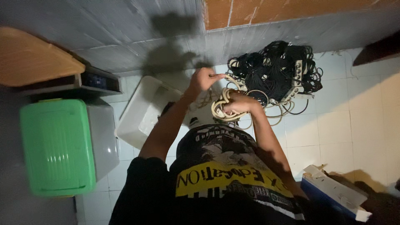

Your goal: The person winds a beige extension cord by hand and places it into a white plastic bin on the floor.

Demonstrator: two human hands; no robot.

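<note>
The right hand [238, 103] is clenched around a small coil of cream-coloured cable [220, 109], loops bunched in the palm just in front of the person's chest. The left hand [203, 79] pinches the free run of the same cable, raised a little above and beside the right. The cable looks light, limp and fairly smooth, likely to spring loose unless the loops are gripped across their bundle rather than by a single strand. Just beyond the hands, on the tiled floor [333, 125], lies a tangled heap of black cables [275, 68] with a pale power strip [296, 77]. Left of the hands sits a white tub [139, 114], and farther left a green-lidded box [56, 146].
</note>
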